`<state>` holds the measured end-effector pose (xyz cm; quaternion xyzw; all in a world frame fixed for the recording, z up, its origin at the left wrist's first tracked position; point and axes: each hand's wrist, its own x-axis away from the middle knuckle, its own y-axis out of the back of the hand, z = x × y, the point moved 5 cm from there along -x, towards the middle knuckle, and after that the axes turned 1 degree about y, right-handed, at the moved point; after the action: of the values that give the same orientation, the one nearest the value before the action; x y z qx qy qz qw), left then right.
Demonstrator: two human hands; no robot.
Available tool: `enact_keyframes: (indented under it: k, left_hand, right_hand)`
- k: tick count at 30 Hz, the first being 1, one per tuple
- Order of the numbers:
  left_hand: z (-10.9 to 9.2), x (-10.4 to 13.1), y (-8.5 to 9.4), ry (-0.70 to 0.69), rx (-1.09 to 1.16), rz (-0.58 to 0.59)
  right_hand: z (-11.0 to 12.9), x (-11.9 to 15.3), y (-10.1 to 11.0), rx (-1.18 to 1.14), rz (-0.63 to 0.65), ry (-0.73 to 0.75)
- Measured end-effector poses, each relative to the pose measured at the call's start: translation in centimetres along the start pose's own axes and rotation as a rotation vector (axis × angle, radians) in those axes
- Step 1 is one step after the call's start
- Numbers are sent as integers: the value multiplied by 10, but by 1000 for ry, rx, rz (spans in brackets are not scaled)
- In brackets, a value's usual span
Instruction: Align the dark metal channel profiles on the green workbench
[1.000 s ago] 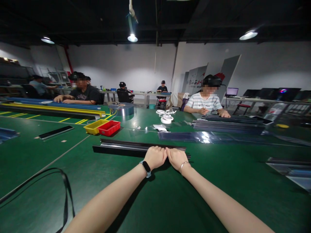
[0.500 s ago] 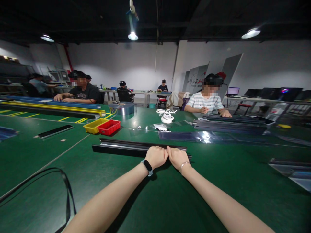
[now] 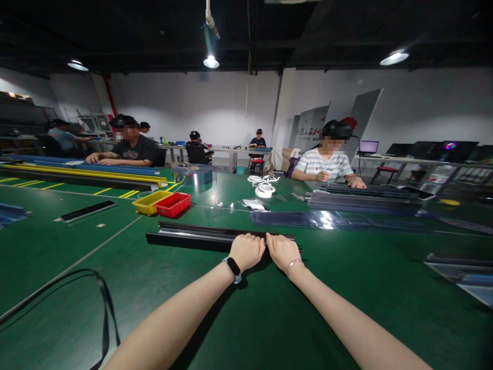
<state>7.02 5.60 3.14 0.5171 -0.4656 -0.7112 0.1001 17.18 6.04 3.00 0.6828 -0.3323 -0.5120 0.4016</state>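
A long black channel-shaped profile (image 3: 192,240) lies crosswise on the green table, with a shiny strip along its inside. My left hand (image 3: 248,252), with a dark-faced band on its wrist, is closed around the profile right of its middle. Close beside it, my right hand (image 3: 283,253) grips the same profile near its right end, thumb toward the left hand. The fingertips of both hands are hidden behind the knuckles, and the hands cover part of the profile.
Beyond the profile stand a yellow bin (image 3: 151,202) and a red bin (image 3: 173,204). Clear plastic film (image 3: 292,218) and white coiled strip (image 3: 264,190) lie farther back. A black strap (image 3: 100,282) loops at left. Co-workers sit across the table, one behind stacked profiles (image 3: 365,200).
The two hands have drawn slightly apart on the profile, opening a narrow gap between them. The profile has hardly moved, and the view has tilted up a little.
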Motion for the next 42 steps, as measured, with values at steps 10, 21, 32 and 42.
enact_keyframes:
  k: [10, 21, 32, 42]
  left_hand:
    - [-1, 0, 6, -13, -8, -25]
    - [1, 3, 4, 15, -47, -2]
    - [6, 6, 11, 47, -77, -23]
    - [4, 8, 8, -10, -56, 6]
  right_hand:
    - [-3, -2, -4, 20, 65, 42]
    - [-1, 5, 5, 9, 49, 65]
    - [2, 4, 0, -17, 60, 65]
    - [-2, 1, -5, -1, 69, 61]
